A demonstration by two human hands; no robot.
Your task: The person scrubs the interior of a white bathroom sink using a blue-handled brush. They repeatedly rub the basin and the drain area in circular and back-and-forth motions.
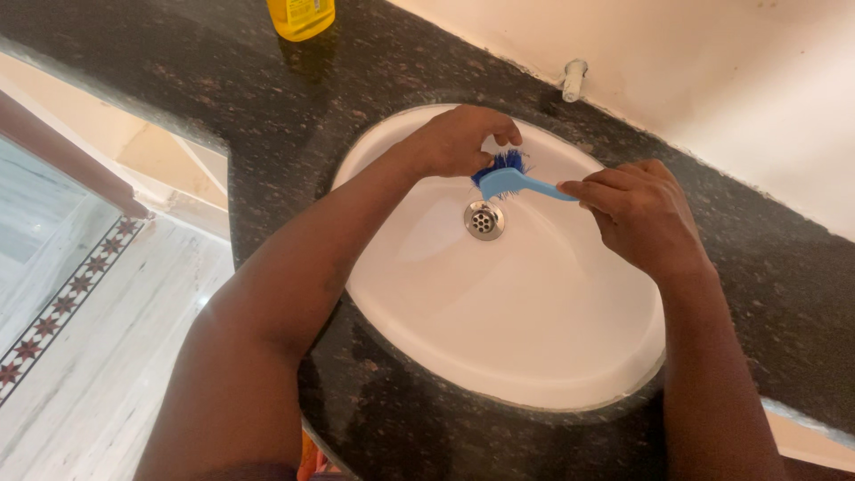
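Blue plastic scrub brush (515, 181) with dark blue bristles hangs over the white oval ceramic basin (534, 356), just above the round metal drain (484, 220). The right hand (643, 214) pinches its handle end between fingers and thumb; the left hand (459, 140) curls over the bristle head, fingertips in the tufts — picking at them, by the look of it. The basin looks dry and clean, with no foam or water showing, so I judge any scrubbing not yet begun. A yellow plastic bottle (301, 16) stands well apart on the dark speckled granite counter (356, 107).
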